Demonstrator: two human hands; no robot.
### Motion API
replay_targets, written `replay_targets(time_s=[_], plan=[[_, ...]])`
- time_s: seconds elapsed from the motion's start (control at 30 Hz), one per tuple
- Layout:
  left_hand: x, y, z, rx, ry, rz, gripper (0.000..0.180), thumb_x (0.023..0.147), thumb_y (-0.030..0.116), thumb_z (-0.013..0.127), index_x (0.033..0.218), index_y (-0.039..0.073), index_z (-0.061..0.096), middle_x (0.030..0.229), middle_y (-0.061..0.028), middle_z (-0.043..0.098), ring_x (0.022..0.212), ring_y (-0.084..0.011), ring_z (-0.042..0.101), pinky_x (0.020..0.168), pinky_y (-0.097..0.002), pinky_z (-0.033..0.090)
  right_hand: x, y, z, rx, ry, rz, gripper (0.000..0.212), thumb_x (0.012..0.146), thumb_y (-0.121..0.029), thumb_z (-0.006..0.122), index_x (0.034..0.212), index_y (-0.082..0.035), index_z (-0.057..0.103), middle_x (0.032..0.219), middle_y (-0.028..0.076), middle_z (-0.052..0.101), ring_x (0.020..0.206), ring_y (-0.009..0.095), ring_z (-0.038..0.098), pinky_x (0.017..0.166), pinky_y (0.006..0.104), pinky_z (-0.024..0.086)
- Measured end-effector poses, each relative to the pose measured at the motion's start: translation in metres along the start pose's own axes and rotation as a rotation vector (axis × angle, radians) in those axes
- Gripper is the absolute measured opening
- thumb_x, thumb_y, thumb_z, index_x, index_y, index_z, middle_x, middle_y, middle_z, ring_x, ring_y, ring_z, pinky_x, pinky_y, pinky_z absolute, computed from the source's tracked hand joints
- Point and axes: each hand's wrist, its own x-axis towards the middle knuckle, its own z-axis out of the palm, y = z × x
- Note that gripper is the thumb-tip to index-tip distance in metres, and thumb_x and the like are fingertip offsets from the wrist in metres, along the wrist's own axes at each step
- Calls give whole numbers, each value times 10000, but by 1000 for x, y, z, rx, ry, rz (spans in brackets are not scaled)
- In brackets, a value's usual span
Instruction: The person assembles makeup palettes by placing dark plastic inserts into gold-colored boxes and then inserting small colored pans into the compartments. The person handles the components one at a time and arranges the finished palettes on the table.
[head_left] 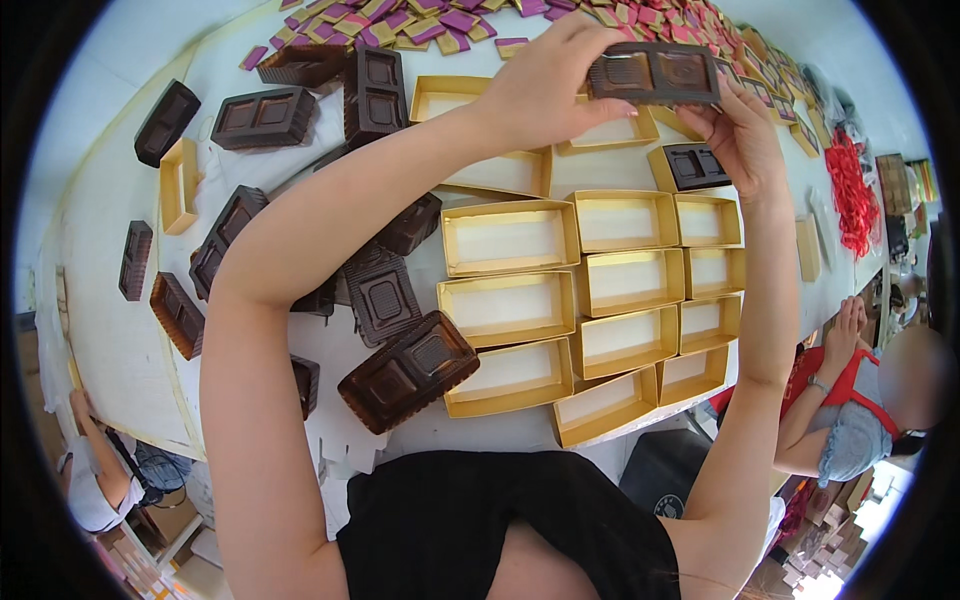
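Both of my hands grip a dark brown plastic insert tray (655, 78) with two moulded compartments, raised over the far part of the table. My left hand (545, 85) is closed on its left end, thumb along the lower edge. At the right end my right hand (745, 130) pinches it with the fingers, some hidden behind. Just below, a similar brown tray (695, 168) sits inside a gold cardboard box (662, 172). Gold open boxes with white bottoms, such as this one (510, 238), stand in rows between my forearms.
Loose brown trays (408, 372) lie heaped left of the boxes, more beyond my left arm. Purple and gold wrapped pieces (440, 25) cover the far edge. Red ribbon (850, 195) lies at the right. A person in a red apron (800, 385) sits right; another person (95, 475) is at left.
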Motion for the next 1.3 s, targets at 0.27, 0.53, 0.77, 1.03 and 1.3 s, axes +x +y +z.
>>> replay_targets(time_s=[0.27, 0.53, 0.77, 1.03, 1.3], plan=[[-16, 2, -8, 398, -350, -70, 694, 652, 417, 836, 1201, 73, 586, 1021, -83, 623, 984, -243, 594, 813, -353, 500, -5, 10, 43, -1530, -334, -710, 543, 788, -159, 698, 1310, -139, 550, 1200, 105, 564, 1080, 320, 539, 906, 395, 469], [-17, 5, -11, 692, -485, -159, 710, 593, 408, 855, 1156, 76, 577, 1041, -65, 600, 1033, -275, 572, 813, -434, 449, 2, 20, 44, -1657, -211, -753, 544, 780, -167, 698, 1307, -174, 565, 1170, 85, 577, 1050, 294, 560, 888, 397, 484], [-20, -6, -10, 630, -414, -125, 671, 606, 374, 850, 1161, 98, 593, 1030, -61, 605, 1015, -278, 577, 777, -444, 461, 1, 29, 58, -1456, -242, -581, 504, 777, -171, 707, 1269, -148, 597, 1179, 90, 587, 1016, 293, 580, 861, 388, 496], [-17, -8, -11, 562, -391, -69, 479, 634, 327, 840, 1009, 122, 624, 952, -45, 615, 903, -265, 602, 725, -397, 474, 12, 52, 46, -1349, -216, -581, 476, 854, -168, 662, 1316, -135, 554, 1319, 122, 530, 1196, 319, 513, 977, 394, 449], [-18, -10, -16, 536, -402, 5, 310, 643, 303, 840, 789, 117, 639, 919, -34, 613, 861, -247, 598, 702, -372, 478, 6, 19, 12, -1301, -241, -330, 434, 870, 62, 530, 1280, -69, 582, 1380, 130, 523, 1180, 287, 574, 949, 324, 481]])
